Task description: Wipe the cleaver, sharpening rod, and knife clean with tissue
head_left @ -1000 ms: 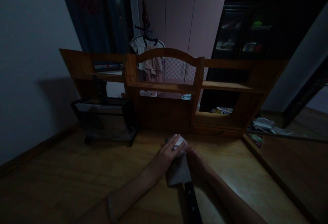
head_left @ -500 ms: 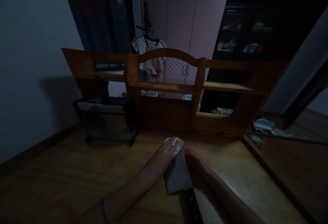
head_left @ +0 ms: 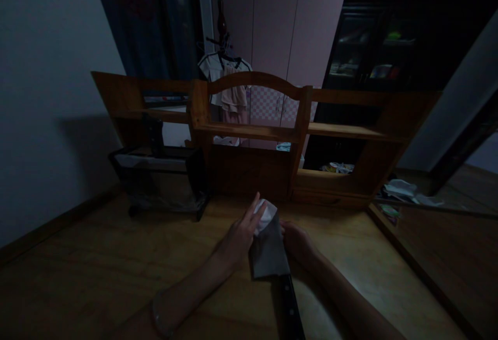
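Note:
A cleaver [head_left: 271, 253] with a broad grey blade and a black riveted handle [head_left: 290, 309] points away from me, its handle toward the bottom edge. At the far end of the blade, my left hand [head_left: 244, 231] holds a white tissue [head_left: 265, 214] against the metal, fingers stretched along it. My right hand [head_left: 299, 241] is closed at the blade's right side near the far end; its fingertips are partly hidden behind the blade. Neither hand touches the handle.
On the wooden tabletop [head_left: 175, 257], a dark knife holder [head_left: 163, 184] with a black-handled knife [head_left: 154, 135] stands at left. A wooden shelf unit [head_left: 249, 132] runs along the back. A raised wooden edge [head_left: 412, 257] borders the right side.
My left hand has tilted up, its fingers lifting at the blade's far end with the tissue. The cleaver has shifted slightly upward in view. My right hand stays at the blade's right side.

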Demonstrator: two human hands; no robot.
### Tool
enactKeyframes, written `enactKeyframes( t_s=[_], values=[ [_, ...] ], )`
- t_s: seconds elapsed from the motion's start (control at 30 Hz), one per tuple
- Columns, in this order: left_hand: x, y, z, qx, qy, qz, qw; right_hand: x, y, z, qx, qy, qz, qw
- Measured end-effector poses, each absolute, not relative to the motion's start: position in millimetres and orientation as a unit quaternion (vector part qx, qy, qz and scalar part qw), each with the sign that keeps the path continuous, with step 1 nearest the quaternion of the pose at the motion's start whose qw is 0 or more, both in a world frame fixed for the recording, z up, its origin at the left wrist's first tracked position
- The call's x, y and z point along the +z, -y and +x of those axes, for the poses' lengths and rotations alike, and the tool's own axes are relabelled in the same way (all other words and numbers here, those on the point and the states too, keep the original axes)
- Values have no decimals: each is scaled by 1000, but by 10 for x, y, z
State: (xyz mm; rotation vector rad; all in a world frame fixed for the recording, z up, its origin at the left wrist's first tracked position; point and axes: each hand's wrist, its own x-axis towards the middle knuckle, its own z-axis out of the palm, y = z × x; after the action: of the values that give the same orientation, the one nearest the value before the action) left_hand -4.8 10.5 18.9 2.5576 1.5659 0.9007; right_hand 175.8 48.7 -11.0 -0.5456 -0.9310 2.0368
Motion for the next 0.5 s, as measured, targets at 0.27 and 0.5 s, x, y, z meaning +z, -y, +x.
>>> enactKeyframes(
  t_s=[0.27,0.5],
  values=[
    [156,-206,37,219,-333,917,35,2,-418,1760,810,343,-216,424],
    [82,-219,33,231,-366,901,27,-78,-487,1773,784,366,-232,445]
  ],
)
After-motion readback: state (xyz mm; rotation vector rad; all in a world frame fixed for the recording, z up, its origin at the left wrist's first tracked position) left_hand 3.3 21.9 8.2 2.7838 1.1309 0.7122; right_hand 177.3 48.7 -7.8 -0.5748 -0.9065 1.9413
